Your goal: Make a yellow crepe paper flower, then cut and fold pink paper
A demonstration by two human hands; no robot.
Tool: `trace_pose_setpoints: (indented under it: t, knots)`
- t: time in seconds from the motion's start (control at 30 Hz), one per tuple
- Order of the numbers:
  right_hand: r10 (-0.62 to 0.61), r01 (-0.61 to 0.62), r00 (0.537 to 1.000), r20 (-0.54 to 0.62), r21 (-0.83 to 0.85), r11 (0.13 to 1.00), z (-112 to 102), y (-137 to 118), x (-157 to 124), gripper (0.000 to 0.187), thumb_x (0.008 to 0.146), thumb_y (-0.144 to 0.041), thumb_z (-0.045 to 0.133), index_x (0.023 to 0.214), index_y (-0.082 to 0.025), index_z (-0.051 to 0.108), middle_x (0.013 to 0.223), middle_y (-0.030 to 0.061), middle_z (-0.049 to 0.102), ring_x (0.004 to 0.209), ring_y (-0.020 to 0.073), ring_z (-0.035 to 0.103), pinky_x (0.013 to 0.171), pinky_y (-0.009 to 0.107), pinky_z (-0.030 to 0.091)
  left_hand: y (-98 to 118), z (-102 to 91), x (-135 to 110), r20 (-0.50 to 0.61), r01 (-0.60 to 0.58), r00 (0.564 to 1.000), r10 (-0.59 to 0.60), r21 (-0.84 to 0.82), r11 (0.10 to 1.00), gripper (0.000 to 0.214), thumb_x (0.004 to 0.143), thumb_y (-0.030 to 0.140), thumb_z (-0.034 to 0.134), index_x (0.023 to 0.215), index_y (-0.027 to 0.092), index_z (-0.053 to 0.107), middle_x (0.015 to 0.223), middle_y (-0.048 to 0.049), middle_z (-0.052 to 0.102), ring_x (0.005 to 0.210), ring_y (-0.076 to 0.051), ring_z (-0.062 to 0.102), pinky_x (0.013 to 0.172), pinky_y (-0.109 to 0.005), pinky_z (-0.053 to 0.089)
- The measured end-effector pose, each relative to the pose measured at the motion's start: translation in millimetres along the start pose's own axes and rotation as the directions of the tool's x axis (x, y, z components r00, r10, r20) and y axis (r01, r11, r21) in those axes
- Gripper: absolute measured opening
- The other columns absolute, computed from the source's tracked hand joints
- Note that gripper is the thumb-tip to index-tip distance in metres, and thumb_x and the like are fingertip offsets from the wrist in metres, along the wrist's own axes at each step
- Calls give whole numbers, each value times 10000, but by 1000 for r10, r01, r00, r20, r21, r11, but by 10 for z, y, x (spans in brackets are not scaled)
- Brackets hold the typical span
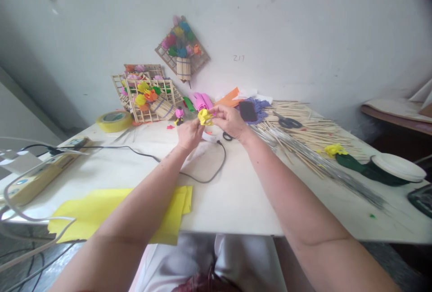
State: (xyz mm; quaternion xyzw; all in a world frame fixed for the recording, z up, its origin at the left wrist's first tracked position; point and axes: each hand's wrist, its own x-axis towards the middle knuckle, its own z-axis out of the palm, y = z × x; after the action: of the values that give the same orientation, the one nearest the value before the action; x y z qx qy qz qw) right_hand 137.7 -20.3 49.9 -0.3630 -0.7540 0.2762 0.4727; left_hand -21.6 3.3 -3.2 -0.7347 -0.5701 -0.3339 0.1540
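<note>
Both of my hands meet over the middle of the table around a small yellow paper flower (204,117). My left hand (190,133) is closed around its lower end, which the fingers hide. From the right, my right hand (229,121) pinches the petals at their edge. Just below the hands lies a white tool (209,137) with a black cord, partly covered; I cannot make out its kind. A roll of pink paper (201,101) sits behind the flower. Yellow paper sheets (168,224) lie under my left forearm near the front edge.
Stick lattices with paper flowers (145,98) lean at the back left, beside a tape roll (114,121). A power strip (43,172) stands left. Rightward are a phone (248,111), scissors (289,122), wooden sticks (324,134), wires (324,166) and a white bowl (398,167).
</note>
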Motion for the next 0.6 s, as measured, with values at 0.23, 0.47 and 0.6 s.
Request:
trace_pose_setpoints:
  t: [0.23, 0.47, 0.6]
  knots:
    - [83, -84, 996, 15, 179, 980, 28, -116, -24, 256, 636, -152, 524, 886, -126, 576, 552, -41, 520, 539, 88, 493, 561, 229, 415, -10, 15, -4, -2, 7, 1000, -7, 52, 999, 290, 821, 355, 387, 759, 164, 595, 702, -66, 619, 699, -173, 546, 568, -259, 256]
    - [143, -134, 989, -29, 208, 969, 78, -91, -3, 231, 613, -118, 514, 837, -123, 570, 537, -41, 517, 500, 74, 463, 520, 209, 400, -9, 28, -7, -10, -23, 1000, 23, 31, 999, 297, 820, 338, 384, 721, 152, 594, 693, -74, 622, 682, -169, 549, 571, -264, 259]
    - [160, -149, 986, -46, 191, 970, 92, -56, 13, 227, 590, -94, 490, 802, -135, 559, 504, -51, 491, 485, 81, 465, 503, 204, 393, -3, 31, -8, 14, -45, 999, 45, 11, 999, 299, 813, 329, 380, 708, 155, 600, 675, -69, 622, 659, -164, 544, 560, -262, 256]
